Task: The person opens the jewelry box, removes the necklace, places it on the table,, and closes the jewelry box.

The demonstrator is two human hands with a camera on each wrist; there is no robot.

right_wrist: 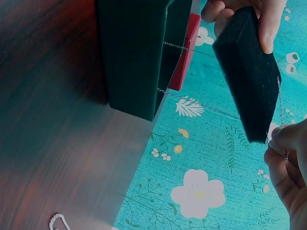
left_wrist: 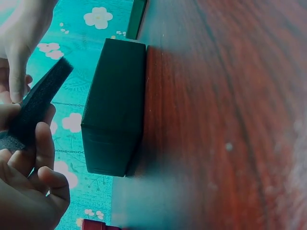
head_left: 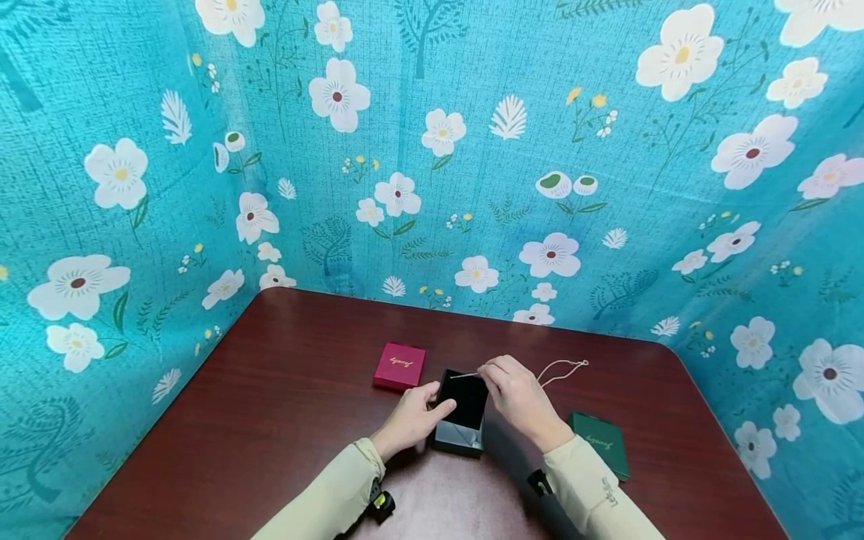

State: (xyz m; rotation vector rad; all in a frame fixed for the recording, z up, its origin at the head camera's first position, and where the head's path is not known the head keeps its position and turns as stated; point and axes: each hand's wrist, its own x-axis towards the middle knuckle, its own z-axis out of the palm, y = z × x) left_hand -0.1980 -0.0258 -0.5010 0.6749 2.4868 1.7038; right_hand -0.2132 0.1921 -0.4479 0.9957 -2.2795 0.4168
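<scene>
My left hand pinches a black foam pad between thumb and fingers, holding it above an open black box. The pad is tilted in both wrist views. A thin silver chain necklace runs along the pad's edge, and two strands stretch from the pad down to the box. My right hand pinches that chain at the pad's upper right corner, with a small clasp-like piece showing at the fingertips in the right wrist view. Part of the box interior is hidden beneath the pad.
A red jewelry box lies behind and left of the black one. To the right is a green jewelry box, partly covered by my right sleeve. Another silver chain lies behind my right hand on the brown table. Flowered blue cloth hangs around.
</scene>
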